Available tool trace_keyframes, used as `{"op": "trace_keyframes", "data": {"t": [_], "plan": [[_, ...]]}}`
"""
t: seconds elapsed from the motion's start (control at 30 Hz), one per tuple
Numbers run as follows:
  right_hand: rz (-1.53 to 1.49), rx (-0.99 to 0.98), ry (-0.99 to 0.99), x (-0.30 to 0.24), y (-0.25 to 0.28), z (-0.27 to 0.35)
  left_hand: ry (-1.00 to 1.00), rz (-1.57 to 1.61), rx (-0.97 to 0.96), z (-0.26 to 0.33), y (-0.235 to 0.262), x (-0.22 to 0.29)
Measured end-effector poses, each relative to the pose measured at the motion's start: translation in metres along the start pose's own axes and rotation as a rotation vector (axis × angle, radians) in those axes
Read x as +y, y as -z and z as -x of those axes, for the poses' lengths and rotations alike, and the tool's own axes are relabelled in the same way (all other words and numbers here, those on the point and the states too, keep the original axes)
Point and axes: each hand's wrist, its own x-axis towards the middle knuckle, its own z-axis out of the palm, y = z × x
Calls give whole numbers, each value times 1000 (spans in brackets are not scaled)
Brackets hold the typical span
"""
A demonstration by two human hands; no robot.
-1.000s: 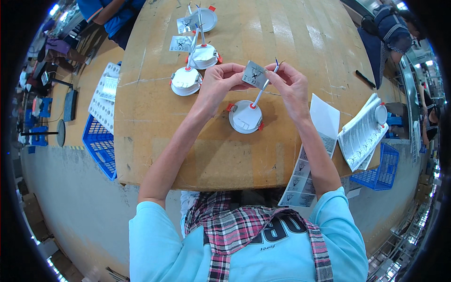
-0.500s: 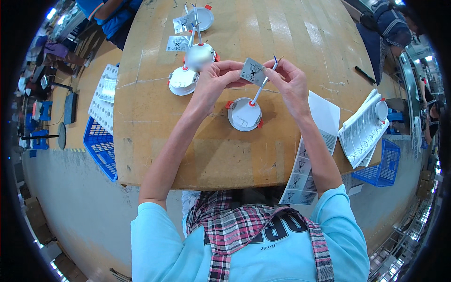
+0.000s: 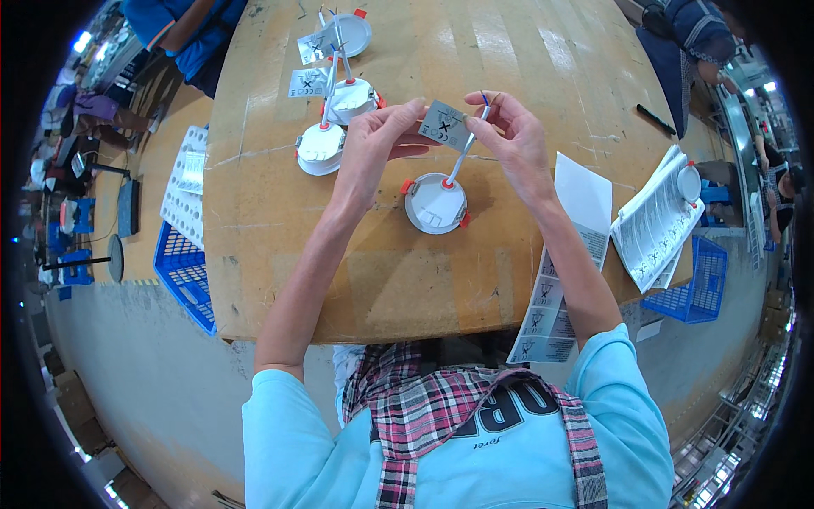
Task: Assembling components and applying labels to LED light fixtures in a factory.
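Note:
A silver label (image 3: 443, 125) with dark print is attached to the white cable (image 3: 459, 159) of a round white downlight (image 3: 435, 204). The lamp sits on the table, back side up, with orange-red spring clips at its sides. My right hand (image 3: 513, 140) pinches the cable and the label's edge between thumb and fingers, just below the bare wire ends. At the label's other edge is my left hand (image 3: 379, 146), its thumb raised apart from its outstretched fingers. Whether those fingers touch the label's back is hidden.
Several labelled downlights (image 3: 320, 146) stand at the far left. Label sheets (image 3: 577, 204) lie beside my right forearm, with a paper stack (image 3: 657, 225) and small white disc further right. A black pen (image 3: 655, 120) is near the right edge. Blue baskets (image 3: 182, 271) flank the table; people stand beyond.
My left thumb has lifted off the label, and its fingers have spread. The right hand keeps its pinch at the cable. The whole view has shifted slightly.

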Motion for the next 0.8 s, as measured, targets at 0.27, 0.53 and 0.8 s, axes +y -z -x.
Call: {"op": "trace_keyframes", "data": {"t": [0.27,0.53,0.8], "plan": [[-130,-57,-25,-2,-1,1,-69,-130,109,-5,-8,-9],[-76,-121,-194,-2,3,-2,-123,-144,159,-10,-12,-9],[-142,-85,-188,7,-5,2,-116,-203,237,-2,-11,-20]]}}
